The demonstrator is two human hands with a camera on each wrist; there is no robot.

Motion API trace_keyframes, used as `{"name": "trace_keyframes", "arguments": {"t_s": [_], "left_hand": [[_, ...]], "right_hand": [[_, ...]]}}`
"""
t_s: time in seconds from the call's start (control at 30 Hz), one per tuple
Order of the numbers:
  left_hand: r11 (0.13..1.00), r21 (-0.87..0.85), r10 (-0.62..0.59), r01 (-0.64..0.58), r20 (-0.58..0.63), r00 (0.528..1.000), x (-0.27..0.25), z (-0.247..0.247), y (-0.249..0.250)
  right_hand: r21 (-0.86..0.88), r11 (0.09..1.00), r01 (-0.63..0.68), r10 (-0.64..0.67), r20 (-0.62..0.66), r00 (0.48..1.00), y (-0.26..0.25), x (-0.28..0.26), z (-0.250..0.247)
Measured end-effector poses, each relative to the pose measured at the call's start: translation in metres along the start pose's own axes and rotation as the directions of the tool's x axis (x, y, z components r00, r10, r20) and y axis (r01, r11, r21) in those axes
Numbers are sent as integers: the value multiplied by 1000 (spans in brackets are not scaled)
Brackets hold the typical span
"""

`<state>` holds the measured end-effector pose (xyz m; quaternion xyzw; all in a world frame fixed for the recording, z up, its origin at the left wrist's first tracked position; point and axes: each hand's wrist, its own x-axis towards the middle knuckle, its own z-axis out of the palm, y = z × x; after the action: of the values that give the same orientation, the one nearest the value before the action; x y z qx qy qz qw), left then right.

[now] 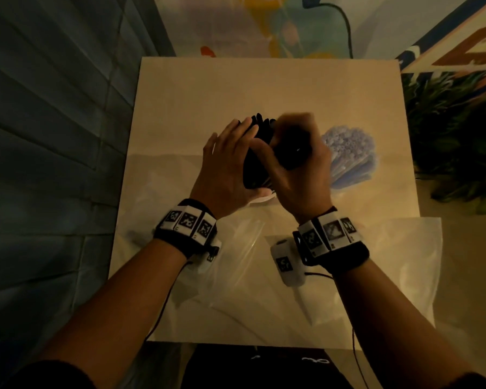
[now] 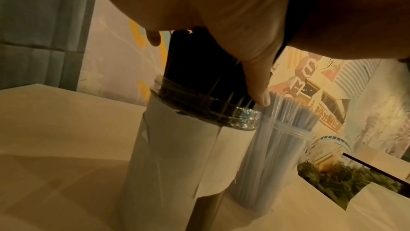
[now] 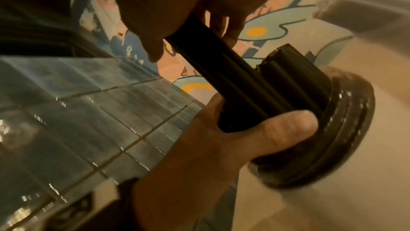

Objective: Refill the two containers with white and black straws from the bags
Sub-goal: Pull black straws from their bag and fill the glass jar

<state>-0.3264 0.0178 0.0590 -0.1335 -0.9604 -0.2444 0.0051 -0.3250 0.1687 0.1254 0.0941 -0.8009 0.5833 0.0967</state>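
A jar with a paper label (image 2: pixel 177 147) stands mid-table, packed with upright black straws (image 1: pixel 260 127). My left hand (image 1: pixel 230 158) holds the standing straws from the left, its fingers straight along them and its thumb (image 3: pixel 277 129) curled across them just above the jar rim (image 3: pixel 332 138). My right hand (image 1: pixel 300 164), blurred, grips a slanted bundle of black straws (image 3: pixel 233 73) whose lower end sits in the jar mouth. To the right, touching or nearly touching that jar, a clear jar (image 2: pixel 272 156) is full of white straws (image 1: pixel 348 147).
The light table (image 1: pixel 264 85) carries two flat clear plastic bags near me, one on the left (image 1: pixel 236 248) and one on the right (image 1: pixel 376 262). A tiled wall (image 1: pixel 54 136) runs along the left; a green plant (image 1: pixel 460 136) stands off the table's right edge.
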Motion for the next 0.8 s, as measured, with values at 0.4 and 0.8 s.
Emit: {"name": "trace_keyframes", "arguments": {"t_s": [0.4,0.8], "left_hand": [[997,-24,-76,76,7,997,4,5,2],[991,-125,-53,42,-93,994,-6,9,-6]], "right_hand": [[-413,857,307,-243,200,949,40,-16,10],[-375,841,389,-325,224,919,33,-24,1]]}}
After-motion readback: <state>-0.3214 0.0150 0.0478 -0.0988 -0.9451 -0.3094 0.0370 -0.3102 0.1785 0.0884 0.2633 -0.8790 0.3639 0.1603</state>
